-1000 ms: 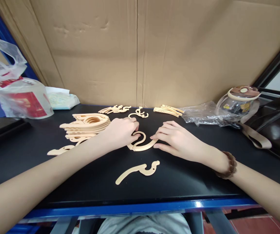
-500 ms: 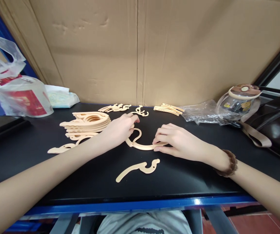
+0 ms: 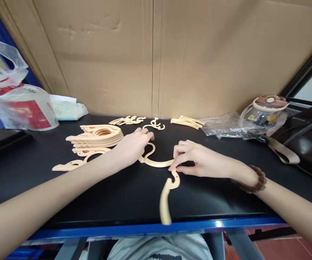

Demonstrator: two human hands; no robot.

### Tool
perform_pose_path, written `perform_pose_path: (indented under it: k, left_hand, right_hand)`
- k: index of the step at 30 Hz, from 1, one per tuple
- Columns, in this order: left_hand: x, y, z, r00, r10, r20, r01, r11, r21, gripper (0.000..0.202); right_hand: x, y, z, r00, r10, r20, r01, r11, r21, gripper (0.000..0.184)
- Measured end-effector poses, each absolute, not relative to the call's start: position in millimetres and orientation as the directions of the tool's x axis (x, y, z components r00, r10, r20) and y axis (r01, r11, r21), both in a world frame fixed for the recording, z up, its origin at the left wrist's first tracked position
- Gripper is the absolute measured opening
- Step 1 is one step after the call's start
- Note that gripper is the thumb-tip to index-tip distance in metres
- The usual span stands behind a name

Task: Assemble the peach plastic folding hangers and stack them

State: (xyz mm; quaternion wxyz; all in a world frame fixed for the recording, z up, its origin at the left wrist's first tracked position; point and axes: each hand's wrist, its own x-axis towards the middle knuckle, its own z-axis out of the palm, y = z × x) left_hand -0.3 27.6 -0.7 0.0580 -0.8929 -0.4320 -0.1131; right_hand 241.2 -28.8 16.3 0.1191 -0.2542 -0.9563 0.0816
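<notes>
My left hand (image 3: 132,146) rests on the black table (image 3: 36,180), fingers curled round the hook end of a cream plastic hanger part (image 3: 153,159). At that curved part's other end my right hand (image 3: 196,160) has its fingertips pinched. Just below that hand a second cream curved piece (image 3: 168,195) stands on end, its upper tip touching my right fingertips and its lower end at the table's front edge. A stack of assembled cream hangers (image 3: 96,137) lies left of my left hand.
Loose cream pieces (image 3: 128,121) and flat strips (image 3: 188,122) lie at the back by the cardboard wall. One piece (image 3: 66,167) lies front left. A plastic bag (image 3: 17,104) stands far left. Crumpled clear plastic (image 3: 226,128), a lidded jar (image 3: 266,110) and a dark bag (image 3: 307,137) are at right.
The curved part between my hands has shifted slightly. The loose piece that lay flat near the front edge is now swung up on end, its tip at my right fingertips.
</notes>
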Motion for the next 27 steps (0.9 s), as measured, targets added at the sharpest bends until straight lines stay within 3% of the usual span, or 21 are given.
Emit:
perform_pose_path:
  k: [3, 7, 12, 15, 17, 20, 24, 27]
  left_hand:
    - [-1, 30, -4, 0.628, 0.739, 0.243, 0.763, -0.646, -0.006, 0.037]
    - [-2, 30, -5, 0.648, 0.728, 0.224, 0.749, -0.663, -0.010, 0.047]
    - [2, 22, 2, 0.668, 0.719, 0.190, 0.742, -0.662, -0.102, 0.059]
    - [12, 11, 8, 0.694, 0.687, 0.218, 0.720, -0.675, -0.163, 0.044]
    - [22, 3, 10, 0.724, 0.640, 0.259, 0.684, -0.716, -0.143, 0.029]
    - [35, -11, 7, 0.772, 0.579, 0.262, 0.614, -0.785, -0.077, 0.034]
    - [43, -20, 0, 0.839, 0.493, 0.229, 0.512, -0.858, -0.031, 0.029]
    - [42, -20, -1, 0.850, 0.468, 0.242, 0.485, -0.874, -0.011, 0.023]
  right_hand:
    - [250, -18, 12, -0.818, 0.528, 0.228, 0.499, 0.849, -0.175, 0.016]
    - [259, -7, 8, -0.784, 0.576, 0.233, 0.539, 0.817, -0.207, 0.019]
    - [264, -10, 19, -0.739, 0.629, 0.243, 0.592, 0.777, -0.212, 0.021]
    - [268, -19, 31, -0.673, 0.710, 0.208, 0.675, 0.704, -0.220, 0.021]
    - [270, -25, 37, -0.645, 0.761, 0.069, 0.725, 0.638, -0.260, 0.033]
    - [273, -29, 39, -0.613, 0.785, -0.089, 0.769, 0.568, -0.295, 0.043]
    - [271, -30, 36, -0.588, 0.801, -0.113, 0.789, 0.536, -0.301, 0.021]
    - [267, -32, 37, -0.559, 0.824, -0.092, 0.816, 0.529, -0.233, 0.022]
